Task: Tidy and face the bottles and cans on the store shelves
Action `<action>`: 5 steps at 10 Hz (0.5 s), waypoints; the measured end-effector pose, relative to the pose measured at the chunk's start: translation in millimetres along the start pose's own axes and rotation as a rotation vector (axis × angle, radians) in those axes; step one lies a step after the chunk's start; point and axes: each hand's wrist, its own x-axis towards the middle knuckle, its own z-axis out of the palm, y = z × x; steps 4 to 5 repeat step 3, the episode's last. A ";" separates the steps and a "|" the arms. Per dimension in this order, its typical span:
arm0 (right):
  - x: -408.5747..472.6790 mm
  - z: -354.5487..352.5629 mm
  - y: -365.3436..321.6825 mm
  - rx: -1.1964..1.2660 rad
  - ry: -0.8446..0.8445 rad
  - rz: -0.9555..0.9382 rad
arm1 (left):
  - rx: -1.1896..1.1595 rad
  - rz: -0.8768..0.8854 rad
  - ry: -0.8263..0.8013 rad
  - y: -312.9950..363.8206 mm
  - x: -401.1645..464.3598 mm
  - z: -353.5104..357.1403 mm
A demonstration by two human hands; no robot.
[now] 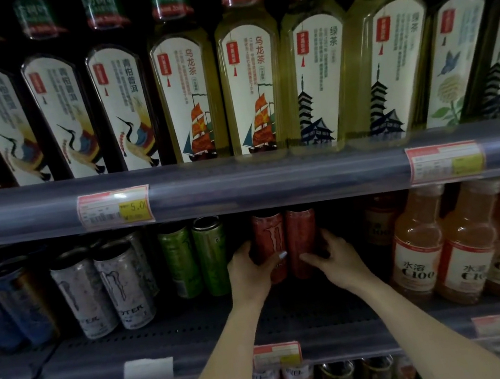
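— Hands first: what do we see in the head view?

— We see the left hand (250, 270) wrapped around the left red can (270, 245), and the right hand (336, 256) gripping the right red can (302, 240).

— Where are the cans?

— They stand touching, far back on the middle shelf (296, 317), away from its front edge. Green cans (197, 257) stand to their left, orange bottles (443, 243) to their right, near the front edge.

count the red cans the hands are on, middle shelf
2: the left red can under the left hand, logo facing out, and the right red can beside it, under the right hand. More may be hidden behind.
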 end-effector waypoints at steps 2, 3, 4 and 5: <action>-3.5 0.2 -9.6 -0.132 -0.012 0.040 | 0.073 0.001 -0.123 3.2 -7.6 -7.0; -22.5 13.7 -23.2 -0.207 0.225 0.020 | 0.158 0.040 -0.109 5.7 -17.1 -19.9; -22.5 13.7 -23.2 -0.207 0.225 0.020 | 0.158 0.040 -0.109 5.7 -17.1 -19.9; -22.5 13.7 -23.2 -0.207 0.225 0.020 | 0.158 0.040 -0.109 5.7 -17.1 -19.9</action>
